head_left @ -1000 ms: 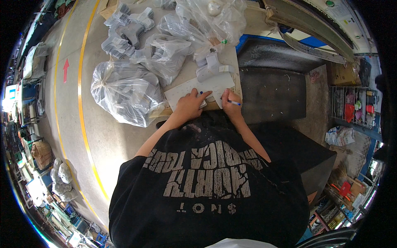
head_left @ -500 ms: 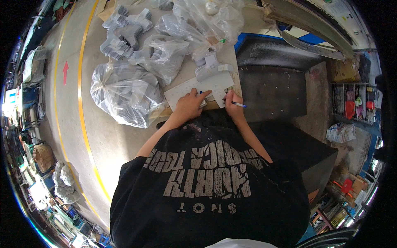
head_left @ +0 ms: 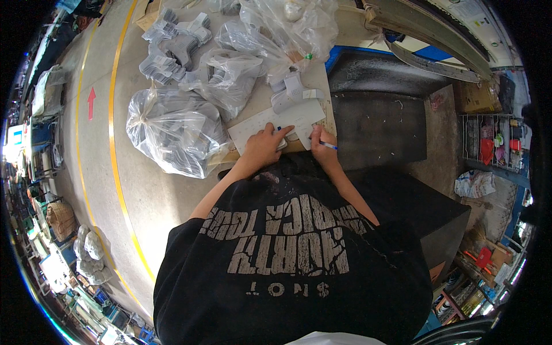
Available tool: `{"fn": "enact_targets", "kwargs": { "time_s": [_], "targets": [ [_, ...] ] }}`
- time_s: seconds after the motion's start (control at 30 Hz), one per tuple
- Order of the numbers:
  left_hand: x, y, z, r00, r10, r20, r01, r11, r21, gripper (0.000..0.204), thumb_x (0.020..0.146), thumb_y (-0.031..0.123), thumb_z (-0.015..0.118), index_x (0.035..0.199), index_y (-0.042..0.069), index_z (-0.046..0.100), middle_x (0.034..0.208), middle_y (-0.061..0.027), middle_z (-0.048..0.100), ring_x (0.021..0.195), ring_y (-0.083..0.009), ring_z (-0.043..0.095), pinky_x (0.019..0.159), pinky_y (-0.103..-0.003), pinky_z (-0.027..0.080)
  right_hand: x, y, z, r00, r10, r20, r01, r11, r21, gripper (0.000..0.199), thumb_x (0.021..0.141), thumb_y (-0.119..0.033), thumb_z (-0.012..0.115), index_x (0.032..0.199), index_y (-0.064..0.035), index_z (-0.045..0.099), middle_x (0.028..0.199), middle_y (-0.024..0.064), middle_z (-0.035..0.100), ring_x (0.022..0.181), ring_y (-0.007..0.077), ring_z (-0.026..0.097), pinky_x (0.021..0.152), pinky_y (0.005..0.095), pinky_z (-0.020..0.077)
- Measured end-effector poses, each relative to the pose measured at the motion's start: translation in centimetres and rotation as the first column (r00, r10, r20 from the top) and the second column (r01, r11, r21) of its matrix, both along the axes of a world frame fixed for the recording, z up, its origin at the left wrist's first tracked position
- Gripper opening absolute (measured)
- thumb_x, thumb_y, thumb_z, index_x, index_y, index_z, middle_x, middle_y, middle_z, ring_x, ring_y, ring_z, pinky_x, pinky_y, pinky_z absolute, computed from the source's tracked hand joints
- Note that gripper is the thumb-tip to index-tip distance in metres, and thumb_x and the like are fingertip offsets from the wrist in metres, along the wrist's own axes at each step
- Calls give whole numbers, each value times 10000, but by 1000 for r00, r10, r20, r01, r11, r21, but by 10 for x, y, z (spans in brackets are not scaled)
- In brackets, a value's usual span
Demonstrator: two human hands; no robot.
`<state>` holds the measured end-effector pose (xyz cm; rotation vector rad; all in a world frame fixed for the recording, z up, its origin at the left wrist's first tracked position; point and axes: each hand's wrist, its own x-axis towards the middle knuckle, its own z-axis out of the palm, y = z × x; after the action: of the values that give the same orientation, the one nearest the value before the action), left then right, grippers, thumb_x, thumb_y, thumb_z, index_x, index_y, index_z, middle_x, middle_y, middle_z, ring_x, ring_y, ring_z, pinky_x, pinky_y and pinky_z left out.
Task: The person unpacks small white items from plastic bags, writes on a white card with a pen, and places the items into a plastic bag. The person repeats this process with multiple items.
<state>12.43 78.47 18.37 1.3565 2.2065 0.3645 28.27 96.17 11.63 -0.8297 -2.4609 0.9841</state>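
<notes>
My right hand (head_left: 324, 146) grips a pen (head_left: 328, 145) with a blue end, its tip side at a small white paper slip (head_left: 303, 135). A larger white sheet with faint writing (head_left: 244, 129) lies beside and behind the slip. My left hand (head_left: 263, 145) rests on these papers, its fingers lying flat and the index finger stretched toward the slip. A small blue item (head_left: 280, 129) shows by those fingers; its kind I cannot make out. Just beyond the papers are grey flat cut pieces (head_left: 287, 99), one dotted with small holes.
A tied clear plastic bag (head_left: 172, 129) stands at the left of the table, with more bags (head_left: 227, 80) and stacked grey pieces (head_left: 167, 63) farther back. To the right is a dark bin-like recess (head_left: 379, 123) with a blue edge. A wire rack (head_left: 489, 144) stands far right.
My right hand with the pen has shifted slightly to the left over the slip. My left hand stays in place on the papers.
</notes>
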Motion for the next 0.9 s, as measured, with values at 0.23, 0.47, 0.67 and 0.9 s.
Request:
{"fn": "enact_targets", "kwargs": {
  "time_s": [0.23,0.47,0.67,0.9],
  "targets": [
    [0,0,-1,1000,-9,-13,9,1000,15,846,808,206,808,1561,371,460,1174,-159,574,951,-382,716,798,-506,604,0,0,1,998,-5,-57,4,1000,-21,323,1083,-230,529,878,-35,684,758,189,693,693,393,692,659,474,540],
    [-1,1,2,999,-4,33,4,1000,-23,927,779,121,787,1590,369,413,1195,-176,565,987,-417,706,837,-511,607,1,1,3,997,-29,-74,23,997,-75,300,1084,-213,539,872,-35,655,745,183,676,694,386,690,654,467,534],
    [-1,1,0,1000,-9,27,9,1000,-18,919,788,127,781,1593,371,411,1195,-183,564,975,-416,711,828,-511,609,-1,-1,7,995,-22,-101,17,999,-43,428,1128,-247,470,819,5,626,659,163,617,601,301,648,602,425,510],
    [-1,1,1,999,-3,33,4,1000,-19,905,800,135,778,1591,380,412,1194,-186,563,977,-420,712,823,-516,609,0,1,6,998,-39,-39,34,993,-114,339,1090,-241,533,862,-23,659,743,183,684,681,375,698,650,463,536]
  ]
}}
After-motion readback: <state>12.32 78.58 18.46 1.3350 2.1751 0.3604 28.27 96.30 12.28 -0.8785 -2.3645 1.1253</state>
